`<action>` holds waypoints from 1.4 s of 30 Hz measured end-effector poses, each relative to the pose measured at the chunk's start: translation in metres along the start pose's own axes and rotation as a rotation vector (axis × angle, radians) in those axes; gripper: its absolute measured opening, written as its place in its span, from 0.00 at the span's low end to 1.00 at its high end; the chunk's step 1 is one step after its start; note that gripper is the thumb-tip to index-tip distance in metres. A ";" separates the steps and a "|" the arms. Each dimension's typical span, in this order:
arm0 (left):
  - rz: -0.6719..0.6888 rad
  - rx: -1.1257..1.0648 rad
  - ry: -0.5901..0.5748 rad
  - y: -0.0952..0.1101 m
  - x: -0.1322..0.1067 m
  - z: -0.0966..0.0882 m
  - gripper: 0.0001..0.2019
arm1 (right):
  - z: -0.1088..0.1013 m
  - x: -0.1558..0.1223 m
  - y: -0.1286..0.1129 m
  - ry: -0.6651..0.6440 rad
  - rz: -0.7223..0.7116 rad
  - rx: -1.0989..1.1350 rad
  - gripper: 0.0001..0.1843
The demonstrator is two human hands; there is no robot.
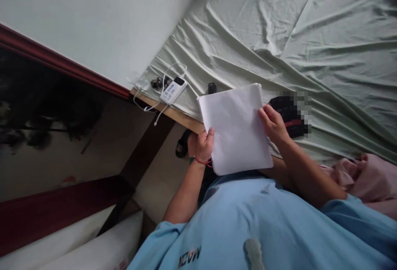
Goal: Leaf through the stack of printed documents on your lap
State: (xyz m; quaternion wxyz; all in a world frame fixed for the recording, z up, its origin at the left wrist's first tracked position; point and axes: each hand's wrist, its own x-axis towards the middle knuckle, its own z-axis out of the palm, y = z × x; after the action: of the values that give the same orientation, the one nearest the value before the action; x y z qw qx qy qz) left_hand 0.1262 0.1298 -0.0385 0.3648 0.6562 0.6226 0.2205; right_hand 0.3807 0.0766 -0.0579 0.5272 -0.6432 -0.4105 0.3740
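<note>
Both hands are on it here: a stack of plain white paper sheets (pixel 235 131), squarish with rounded corners, held at the middle of the scene just beyond the light blue cloth shirt (pixel 248 220). The left hand (pixel 204 146), a thin red cord bracelet (pixel 202 161) at its wrist, pinches the left edge, thumb on top. Over on the right, the right hand (pixel 274 123) pinches the other edge, thumb on top as well. The top sheet shows no writing that can be made out.

And there is print about! Dark lettering (pixel 190 256) runs across the shirt at the near side, upside down and too skewed to read surely. Far left of the paper, a white rectangular device (pixel 174 91) with a black panel and white cables carries blue print, too small to read. Dark round objects (pixel 157 83) sit just beside it, all on a wrinkled pale green sheet (pixel 242 51).

Just past the paper's far edge lies a small black object (pixel 212 88); near the right hand, a black item with a red band (pixel 281 108), partly pixelated. Crumpled pink cloth (pixel 372 179) fills the near right.
</note>
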 end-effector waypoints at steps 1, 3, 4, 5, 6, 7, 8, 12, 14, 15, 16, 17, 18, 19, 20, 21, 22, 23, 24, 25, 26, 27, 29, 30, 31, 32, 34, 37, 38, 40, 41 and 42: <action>-0.024 0.005 0.025 -0.006 0.004 0.000 0.26 | 0.003 -0.002 0.004 0.020 -0.031 -0.046 0.19; -0.037 0.041 0.064 -0.017 0.010 0.001 0.27 | 0.007 -0.006 0.010 0.045 -0.066 -0.133 0.18; -0.036 0.069 0.074 -0.019 0.013 0.002 0.28 | 0.008 -0.008 0.012 0.052 -0.070 -0.171 0.17; -0.033 0.096 0.075 -0.020 0.014 0.003 0.28 | 0.009 -0.010 0.014 0.058 -0.071 -0.203 0.16; -0.032 0.118 0.074 -0.020 0.015 0.004 0.28 | 0.009 -0.011 0.015 0.065 -0.071 -0.229 0.15; -0.032 0.135 0.073 -0.017 0.015 0.006 0.28 | 0.009 -0.012 0.016 0.075 -0.071 -0.249 0.15; -0.033 0.149 0.071 -0.014 0.014 0.008 0.27 | 0.009 -0.012 0.017 0.090 -0.070 -0.261 0.14; -0.044 0.236 0.086 -0.002 0.011 0.013 0.26 | 0.009 -0.010 0.020 0.126 -0.063 -0.249 0.13; -0.044 0.256 0.111 -0.002 0.011 0.015 0.22 | 0.009 -0.009 0.021 0.130 -0.057 -0.225 0.13; -0.046 0.248 0.126 -0.003 0.012 0.017 0.19 | 0.009 -0.009 0.021 0.130 -0.054 -0.214 0.13; -0.051 0.230 0.142 -0.006 0.013 0.018 0.18 | 0.008 -0.008 0.021 0.131 -0.052 -0.205 0.13; -0.059 0.213 0.157 -0.010 0.013 0.019 0.18 | 0.008 -0.008 0.021 0.128 -0.050 -0.195 0.13; -0.066 0.204 0.170 -0.014 0.014 0.020 0.20 | 0.007 -0.008 0.020 0.124 -0.049 -0.185 0.13; -0.070 0.204 0.184 -0.019 0.015 0.021 0.21 | 0.006 -0.008 0.020 0.124 -0.049 -0.176 0.13; -0.067 0.215 0.196 -0.023 0.016 0.022 0.23 | 0.006 -0.008 0.019 0.129 -0.048 -0.170 0.13; -0.056 0.231 0.204 -0.027 0.017 0.023 0.24 | 0.005 -0.008 0.018 0.139 -0.048 -0.166 0.13; -0.043 0.248 0.208 -0.030 0.018 0.024 0.25 | 0.005 -0.008 0.018 0.150 -0.047 -0.165 0.13; -0.034 0.258 0.210 -0.033 0.018 0.024 0.25 | 0.005 -0.008 0.018 0.158 -0.047 -0.167 0.13; -0.032 0.258 0.211 -0.034 0.018 0.025 0.26 | 0.005 -0.008 0.018 0.162 -0.047 -0.169 0.12; -0.034 0.251 0.210 -0.034 0.018 0.025 0.26 | 0.005 -0.008 0.019 0.160 -0.049 -0.169 0.12; -0.037 0.238 0.209 -0.033 0.018 0.025 0.25 | 0.005 -0.008 0.019 0.157 -0.052 -0.165 0.11; -0.040 0.219 0.209 -0.031 0.017 0.024 0.25 | 0.005 -0.008 0.020 0.158 -0.056 -0.159 0.11; -0.041 0.173 0.206 -0.026 0.015 0.024 0.23 | 0.004 -0.008 0.020 0.161 -0.059 -0.152 0.10; -0.036 0.151 0.202 -0.024 0.014 0.023 0.22 | 0.004 -0.008 0.021 0.163 -0.060 -0.150 0.10; -0.028 0.133 0.192 -0.021 0.014 0.023 0.20 | 0.003 -0.007 0.021 0.165 -0.062 -0.153 0.10; -0.015 0.119 0.175 -0.020 0.013 0.023 0.19 | 0.002 -0.007 0.021 0.167 -0.066 -0.158 0.10; 0.016 0.085 0.147 -0.019 0.014 0.024 0.19 | 0.000 -0.006 0.022 0.177 -0.078 -0.170 0.10; 0.041 -0.034 0.142 -0.025 0.020 0.029 0.20 | -0.003 -0.005 0.024 0.196 -0.094 -0.201 0.11; 0.045 -0.070 0.146 -0.028 0.023 0.030 0.20 | -0.004 -0.005 0.024 0.198 -0.097 -0.213 0.11; 0.054 -0.089 0.146 -0.033 0.028 0.033 0.20 | -0.004 -0.005 0.024 0.194 -0.099 -0.246 0.11; 0.059 -0.068 0.149 -0.035 0.029 0.034 0.19 | -0.004 -0.005 0.024 0.190 -0.101 -0.266 0.10; 0.064 -0.037 0.159 -0.036 0.030 0.034 0.19 | -0.004 -0.006 0.024 0.185 -0.105 -0.290 0.11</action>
State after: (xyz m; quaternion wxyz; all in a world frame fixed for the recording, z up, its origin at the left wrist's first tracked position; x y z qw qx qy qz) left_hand 0.1318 0.1507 -0.0920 0.3190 0.6495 0.6240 0.2949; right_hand 0.3850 0.0676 -0.0805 0.4832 -0.7219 -0.4427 0.2223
